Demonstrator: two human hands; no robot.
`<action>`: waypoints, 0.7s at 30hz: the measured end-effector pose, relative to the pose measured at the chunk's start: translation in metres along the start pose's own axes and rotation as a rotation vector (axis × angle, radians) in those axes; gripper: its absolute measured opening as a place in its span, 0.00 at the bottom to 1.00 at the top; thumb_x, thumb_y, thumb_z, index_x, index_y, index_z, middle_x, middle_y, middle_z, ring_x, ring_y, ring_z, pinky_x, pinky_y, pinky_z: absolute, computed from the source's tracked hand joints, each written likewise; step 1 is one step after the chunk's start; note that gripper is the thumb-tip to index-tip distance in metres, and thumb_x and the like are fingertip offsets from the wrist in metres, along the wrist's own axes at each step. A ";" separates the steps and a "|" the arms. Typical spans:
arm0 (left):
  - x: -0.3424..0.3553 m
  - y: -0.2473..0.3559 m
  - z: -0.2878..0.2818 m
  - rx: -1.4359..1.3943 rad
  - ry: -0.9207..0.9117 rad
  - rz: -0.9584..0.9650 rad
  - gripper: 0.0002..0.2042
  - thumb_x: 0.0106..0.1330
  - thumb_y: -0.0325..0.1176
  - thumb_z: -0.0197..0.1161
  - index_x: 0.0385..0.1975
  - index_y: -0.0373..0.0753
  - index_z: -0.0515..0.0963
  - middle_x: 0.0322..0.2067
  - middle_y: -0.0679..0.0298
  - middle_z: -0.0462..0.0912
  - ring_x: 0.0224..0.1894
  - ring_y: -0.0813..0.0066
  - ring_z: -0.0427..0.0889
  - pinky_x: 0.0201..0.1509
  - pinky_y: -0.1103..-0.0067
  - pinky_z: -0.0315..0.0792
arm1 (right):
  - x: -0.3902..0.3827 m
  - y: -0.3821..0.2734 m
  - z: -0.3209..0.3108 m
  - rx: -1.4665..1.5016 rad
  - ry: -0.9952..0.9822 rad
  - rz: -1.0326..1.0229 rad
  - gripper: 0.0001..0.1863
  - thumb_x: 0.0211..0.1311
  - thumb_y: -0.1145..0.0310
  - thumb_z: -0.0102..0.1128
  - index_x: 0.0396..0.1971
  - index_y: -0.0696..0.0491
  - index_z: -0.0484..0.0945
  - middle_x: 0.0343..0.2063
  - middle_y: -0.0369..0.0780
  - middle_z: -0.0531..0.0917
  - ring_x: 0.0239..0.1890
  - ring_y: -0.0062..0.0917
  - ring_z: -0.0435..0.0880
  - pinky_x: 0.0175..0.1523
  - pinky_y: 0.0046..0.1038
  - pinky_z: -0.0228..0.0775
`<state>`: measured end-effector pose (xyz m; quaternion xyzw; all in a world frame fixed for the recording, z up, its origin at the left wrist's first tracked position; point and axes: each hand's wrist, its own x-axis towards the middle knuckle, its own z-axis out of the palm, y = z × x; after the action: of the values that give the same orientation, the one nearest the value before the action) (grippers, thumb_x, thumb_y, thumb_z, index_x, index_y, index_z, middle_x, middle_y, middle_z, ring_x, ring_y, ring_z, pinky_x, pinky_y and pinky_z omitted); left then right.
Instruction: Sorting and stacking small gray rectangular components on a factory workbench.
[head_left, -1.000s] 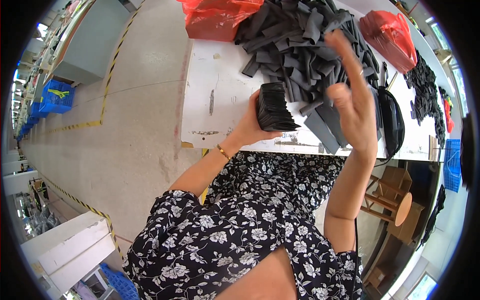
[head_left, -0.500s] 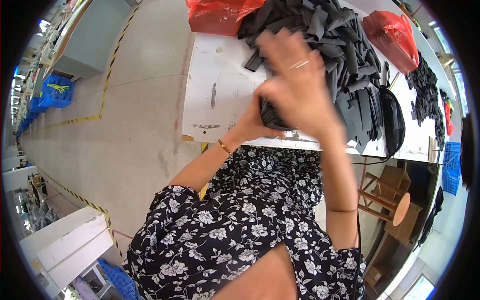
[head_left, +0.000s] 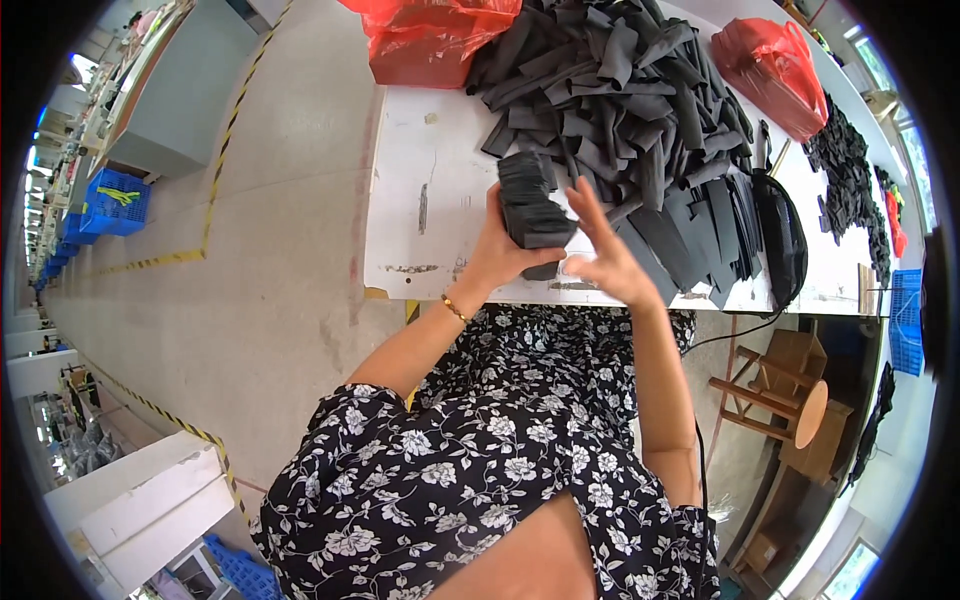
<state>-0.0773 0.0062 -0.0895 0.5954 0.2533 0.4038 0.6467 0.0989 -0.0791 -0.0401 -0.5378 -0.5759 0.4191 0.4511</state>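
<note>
A thick stack of black fabric strips (head_left: 532, 200) stands over the front edge of the white table (head_left: 400, 190), and my left hand (head_left: 500, 250) is wrapped round its left and lower side. My right hand (head_left: 610, 260) hovers just right of the stack, thumb and fingers apart, with nothing in it. Beyond the stack spreads a large heap of loose black strips (head_left: 620, 100). Flatter black pieces (head_left: 700, 235) lie lined up to the right of my right hand.
Red plastic bags stand on the table at the far left (head_left: 430, 45) and far right (head_left: 770, 75). A black mesh-like pouch (head_left: 782, 240) lies near the right front edge. Below it on the floor is a wooden stool (head_left: 790, 410). Blue crates (head_left: 115, 205) stand at the left.
My right hand has come down and back from above the stack to its right side. The stack, still in my left hand, now shows more fully.
</note>
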 end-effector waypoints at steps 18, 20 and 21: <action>-0.038 0.049 -0.085 0.846 0.034 0.257 0.62 0.40 0.56 0.77 0.72 0.37 0.45 0.74 0.52 0.41 0.75 0.47 0.35 0.74 0.51 0.36 | 0.054 -0.017 0.053 -1.156 -0.124 0.047 0.63 0.29 0.57 0.82 0.69 0.55 0.53 0.53 0.46 0.71 0.55 0.42 0.69 0.58 0.50 0.59; -0.029 0.059 -0.078 1.032 -0.073 0.312 0.61 0.40 0.58 0.75 0.72 0.37 0.45 0.73 0.53 0.41 0.75 0.46 0.34 0.73 0.48 0.35 | 0.061 -0.020 0.048 -1.130 -0.122 0.021 0.66 0.24 0.53 0.83 0.69 0.54 0.53 0.55 0.46 0.70 0.57 0.42 0.68 0.60 0.49 0.57; -0.025 0.061 -0.073 1.199 -0.193 0.355 0.61 0.40 0.59 0.74 0.72 0.38 0.46 0.73 0.53 0.41 0.75 0.44 0.34 0.73 0.46 0.34 | 0.062 -0.021 0.048 -1.109 -0.125 0.017 0.69 0.20 0.50 0.83 0.68 0.54 0.53 0.57 0.46 0.69 0.59 0.43 0.67 0.63 0.49 0.54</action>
<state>-0.1634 0.0251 -0.0457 0.9211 0.2732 0.2373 0.1436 0.0468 -0.0184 -0.0274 -0.6732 -0.7316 0.0881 0.0622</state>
